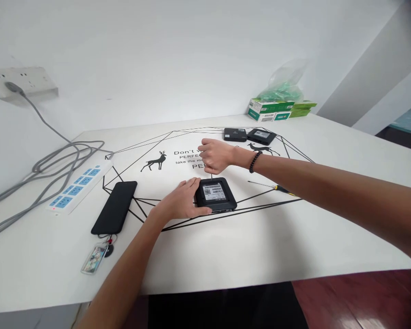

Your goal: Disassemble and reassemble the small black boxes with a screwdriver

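A black square box (pixel 215 195) with a white label lies on the white table, label side up. My left hand (pixel 182 199) grips its left side, fingers at the far left corner and thumb at the near edge. Above the box's far edge, my right hand (pixel 215 156) is closed in a fist round a screwdriver, mostly hidden by the fingers. Its thin metal shaft (pixel 211 176) points down to the far left corner of the box. A second screwdriver (pixel 276 187), with a yellow and black handle, lies to the right, partly behind my right forearm.
Two more black boxes (pixel 235 134) (pixel 261 136) lie farther back. Green and white cartons (pixel 270 107) under a plastic bag (pixel 284 84) stand at the back right. On the left are a black phone (pixel 115 208) with a charm (pixel 95 258), a power strip (pixel 77 188) and grey cables (pixel 48 123).
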